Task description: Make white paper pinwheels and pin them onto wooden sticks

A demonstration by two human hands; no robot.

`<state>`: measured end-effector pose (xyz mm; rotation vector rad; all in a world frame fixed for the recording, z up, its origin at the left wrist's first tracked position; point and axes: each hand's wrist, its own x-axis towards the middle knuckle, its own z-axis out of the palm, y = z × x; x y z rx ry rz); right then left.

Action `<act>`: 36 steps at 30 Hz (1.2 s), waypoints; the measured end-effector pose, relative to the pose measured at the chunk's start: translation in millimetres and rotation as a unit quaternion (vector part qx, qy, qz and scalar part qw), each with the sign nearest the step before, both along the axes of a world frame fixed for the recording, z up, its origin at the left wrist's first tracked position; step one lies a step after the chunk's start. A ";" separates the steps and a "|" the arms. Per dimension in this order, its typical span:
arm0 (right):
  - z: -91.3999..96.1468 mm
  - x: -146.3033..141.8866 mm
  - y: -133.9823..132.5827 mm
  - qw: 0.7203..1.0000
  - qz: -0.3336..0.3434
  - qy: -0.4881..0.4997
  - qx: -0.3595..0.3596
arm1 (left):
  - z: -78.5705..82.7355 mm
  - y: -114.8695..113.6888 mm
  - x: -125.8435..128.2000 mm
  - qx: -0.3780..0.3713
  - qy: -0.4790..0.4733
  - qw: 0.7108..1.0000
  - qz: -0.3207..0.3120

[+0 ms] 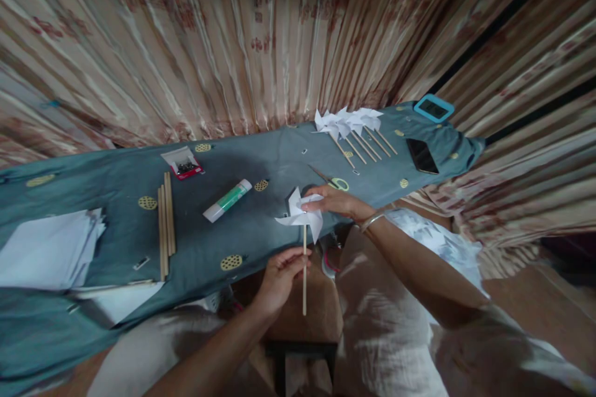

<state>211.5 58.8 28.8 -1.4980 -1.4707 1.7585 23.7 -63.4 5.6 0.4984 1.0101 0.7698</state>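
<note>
My left hand [280,271] is closed around the wooden stick [304,288] of a white paper pinwheel [300,215], holding it upright over the near table edge. My right hand [333,200] pinches the pinwheel's paper blades from the right; a bangle sits on that wrist. A green-and-white glue stick [227,200] lies on the teal cloth to the left of the pinwheel. Scissors with yellow-green handles [333,180] lie just beyond my right hand.
Several finished pinwheels [350,126] lie at the far right beside a dark phone [421,155] and a teal-framed device [433,108]. Wooden sticks [165,223], a small pack of pins [184,163] and a pile of white paper [46,248] lie left. A curtain hangs behind the table [261,155].
</note>
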 end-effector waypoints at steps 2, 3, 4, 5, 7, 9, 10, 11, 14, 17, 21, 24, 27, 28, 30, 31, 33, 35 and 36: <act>5.9 1.3 -1.3 0.999 -0.035 0.037 -0.008 | 4.2 2.9 1.6 0.011 0.010 1.000 0.003; 9.1 1.8 -1.1 0.997 -0.051 0.051 -0.009 | 6.3 5.1 2.2 0.017 0.016 1.000 0.004; 12.0 2.1 -0.3 0.996 -0.067 0.063 -0.008 | 8.3 7.7 2.7 0.026 0.023 0.999 0.007; 14.5 2.3 1.0 0.994 -0.086 0.073 -0.003 | 10.2 10.7 3.4 0.034 0.031 0.999 0.011; 18.0 2.6 4.7 0.987 -0.124 0.098 0.011 | 13.3 17.8 5.2 0.051 0.043 0.997 0.026; 19.3 2.6 8.7 0.978 -0.158 0.132 0.016 | 15.5 25.5 8.2 0.062 0.048 0.996 0.043; 19.3 2.6 10.5 0.973 -0.170 0.153 0.018 | 16.4 29.4 10.1 0.067 0.050 0.995 0.049; 19.2 2.5 12.3 0.968 -0.180 0.174 0.020 | 17.2 33.3 12.0 0.073 0.050 0.995 0.055; 18.5 2.0 17.0 0.950 -0.201 0.236 0.035 | 19.4 44.7 17.1 0.097 0.057 0.991 0.070; 18.7 0.3 21.1 0.935 -0.220 0.273 0.052 | 20.3 55.5 19.5 0.114 0.072 0.987 0.087; 18.9 -4.8 23.8 0.935 -0.219 0.273 0.064 | 16.3 66.8 18.1 0.118 0.089 0.982 0.115; 19.4 -8.6 23.1 0.942 -0.216 0.249 0.066 | 10.7 72.4 15.2 0.128 0.092 0.980 0.122; 20.4 -9.6 21.8 0.946 -0.217 0.233 0.063 | 6.6 77.7 11.4 0.147 0.103 0.976 0.123; 20.6 -9.4 21.6 0.947 -0.218 0.229 0.062 | 6.0 79.5 10.2 0.152 0.108 0.975 0.124; 20.5 -8.9 21.9 0.950 -0.220 0.215 0.056 | 6.1 83.1 8.1 0.156 0.112 0.973 0.124; 20.1 -8.7 22.3 0.952 -0.220 0.208 0.053 | 6.7 84.7 7.3 0.156 0.112 0.973 0.124; 19.0 -9.0 23.6 0.954 -0.218 0.198 0.048 | 8.3 87.4 6.1 0.155 0.114 0.973 0.126; 18.1 -9.9 24.8 0.956 -0.212 0.195 0.048 | 9.9 89.2 5.3 0.157 0.120 0.972 0.130; 18.0 -10.6 25.3 0.957 -0.209 0.195 0.050 | 10.5 89.9 4.9 0.159 0.122 0.971 0.132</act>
